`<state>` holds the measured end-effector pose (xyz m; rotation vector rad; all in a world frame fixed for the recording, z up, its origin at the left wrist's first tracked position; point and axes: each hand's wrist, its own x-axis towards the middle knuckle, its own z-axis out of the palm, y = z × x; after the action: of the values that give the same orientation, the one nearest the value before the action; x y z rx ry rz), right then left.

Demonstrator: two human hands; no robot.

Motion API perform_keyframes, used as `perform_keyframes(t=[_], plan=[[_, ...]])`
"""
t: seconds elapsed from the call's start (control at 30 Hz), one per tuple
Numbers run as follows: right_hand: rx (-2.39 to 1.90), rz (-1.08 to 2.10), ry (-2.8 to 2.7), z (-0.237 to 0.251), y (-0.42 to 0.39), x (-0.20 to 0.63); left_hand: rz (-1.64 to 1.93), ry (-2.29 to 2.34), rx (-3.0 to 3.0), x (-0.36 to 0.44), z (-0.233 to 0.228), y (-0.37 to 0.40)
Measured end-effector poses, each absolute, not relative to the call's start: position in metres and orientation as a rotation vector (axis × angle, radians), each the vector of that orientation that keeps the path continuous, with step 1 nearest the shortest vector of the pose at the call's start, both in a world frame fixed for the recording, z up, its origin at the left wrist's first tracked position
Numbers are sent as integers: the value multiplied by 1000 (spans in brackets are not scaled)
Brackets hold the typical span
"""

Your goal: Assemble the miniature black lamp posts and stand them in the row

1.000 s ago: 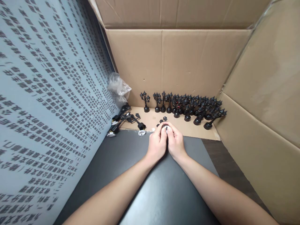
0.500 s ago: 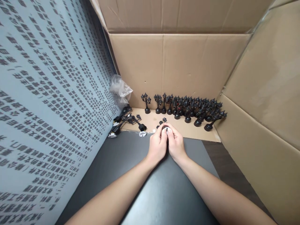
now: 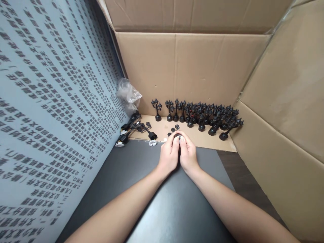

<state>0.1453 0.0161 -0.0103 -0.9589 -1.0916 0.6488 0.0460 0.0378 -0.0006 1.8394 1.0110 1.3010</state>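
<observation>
Left hand (image 3: 170,156) and right hand (image 3: 187,156) are pressed together at mid-tabletop (image 3: 157,202), fingers (image 3: 174,141) of both clenched on one small black-and-white part (image 3: 179,137) held between the fingertips. Just beyond the fingers lie loose black pieces (image 3: 174,128) on cardboard; further beyond stands a row of black miniature lamp posts (image 3: 199,116). Left of the fingers lie unassembled lamp parts (image 3: 134,130) and a white disc (image 3: 153,143)
</observation>
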Motion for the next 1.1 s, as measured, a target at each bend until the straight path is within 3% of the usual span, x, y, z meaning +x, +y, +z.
perform_keyframes(t=[0.47,1.1], plan=[[-921,832,-978,-22,21,143,1296,1005,1774,48,-1,39],[-980,767,-998,-17,20,141,1320,975,1653,47,-5,45]])
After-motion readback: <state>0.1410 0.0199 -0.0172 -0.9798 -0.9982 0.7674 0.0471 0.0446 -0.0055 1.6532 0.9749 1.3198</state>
